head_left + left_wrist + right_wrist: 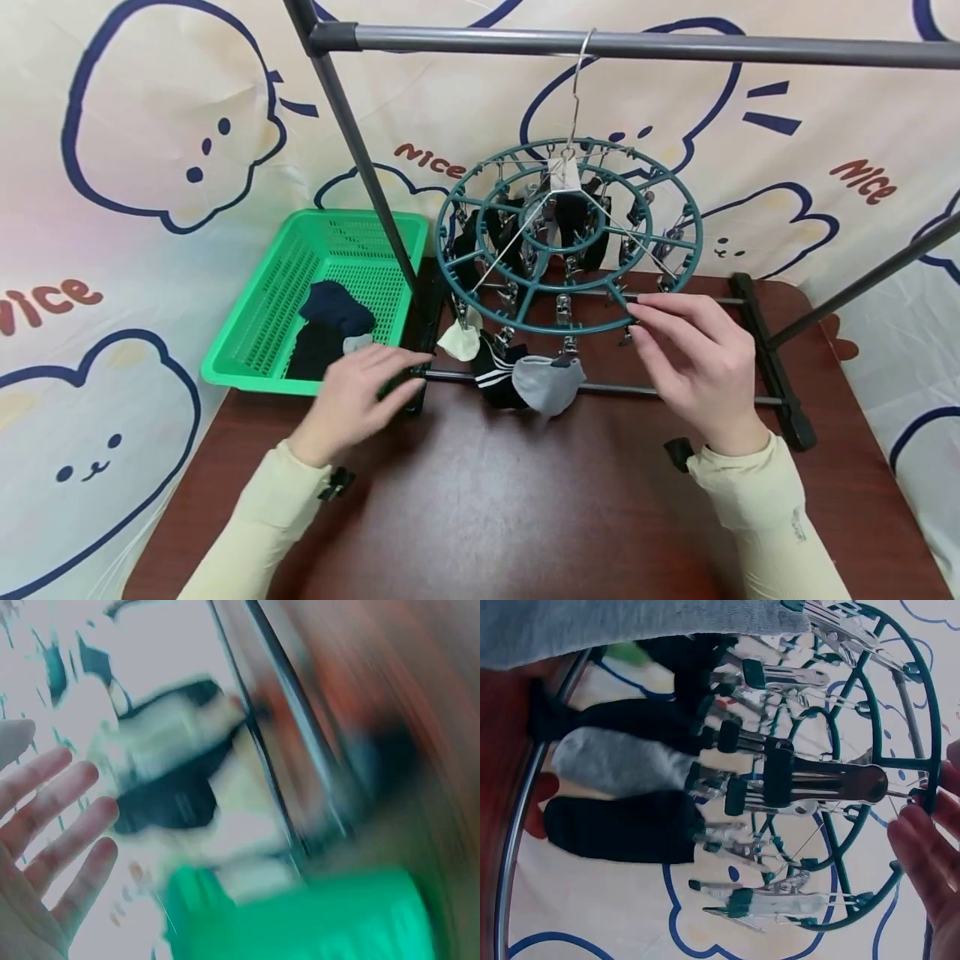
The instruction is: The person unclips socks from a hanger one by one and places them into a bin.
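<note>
A teal round clip hanger hangs by its metal hook from a rail. My right hand is at its near right rim, thumb and fingertips pinching the ring; the right wrist view shows the fingers there too. From its clips hang a grey sock, a black sock with white stripes, a cream sock and several dark socks. My left hand holds nothing, fingers spread, by the front right corner of a green basket.
Navy and black fabric pieces and a bit of grey lie in the basket. The dark metal rack has a top rail, slanted posts and a foot bar on the brown table. A printed cloth hangs behind.
</note>
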The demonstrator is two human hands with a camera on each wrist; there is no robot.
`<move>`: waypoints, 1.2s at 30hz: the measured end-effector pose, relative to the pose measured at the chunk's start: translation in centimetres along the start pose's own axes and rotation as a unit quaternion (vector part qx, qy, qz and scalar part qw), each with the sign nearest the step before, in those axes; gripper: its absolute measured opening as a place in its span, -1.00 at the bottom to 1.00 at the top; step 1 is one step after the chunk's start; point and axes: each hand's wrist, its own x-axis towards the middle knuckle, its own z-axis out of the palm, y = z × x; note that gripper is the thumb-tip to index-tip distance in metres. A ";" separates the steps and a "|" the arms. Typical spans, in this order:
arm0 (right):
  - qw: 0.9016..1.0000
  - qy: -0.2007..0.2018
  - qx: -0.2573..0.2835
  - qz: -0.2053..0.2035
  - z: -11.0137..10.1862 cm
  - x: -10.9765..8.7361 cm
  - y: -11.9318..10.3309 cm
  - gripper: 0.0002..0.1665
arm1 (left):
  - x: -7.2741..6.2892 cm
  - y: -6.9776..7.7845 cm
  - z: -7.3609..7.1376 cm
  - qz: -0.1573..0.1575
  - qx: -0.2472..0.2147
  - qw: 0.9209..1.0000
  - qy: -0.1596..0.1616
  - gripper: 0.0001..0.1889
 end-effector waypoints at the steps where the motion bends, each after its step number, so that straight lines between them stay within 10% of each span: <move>1: 1.000 -0.007 -0.002 0.001 0.0 -0.1 0.2 -0.46 | 0.7 1.0 0.4 0.016 -0.021 1.000 0.001 -0.68; 6: 1.000 -0.020 -0.003 -0.002 -0.1 -0.3 0.8 -0.52 | 3.0 4.8 2.5 0.041 -0.107 0.993 -0.012 -0.61; 18: 1.000 -0.011 -0.004 -0.003 0.0 -0.4 0.7 -0.54 | 5.5 7.7 4.7 -0.061 -0.171 0.982 -0.047 -0.46; 28: 1.000 -0.009 0.010 -0.008 0.3 -0.6 0.8 -0.57 | 6.7 8.1 6.8 -0.132 -0.297 0.940 -0.103 -0.70; 36: 1.000 -0.016 0.009 -0.005 0.3 -0.7 0.9 -0.63 | 6.8 7.9 7.1 -0.103 -0.286 0.950 -0.076 -0.92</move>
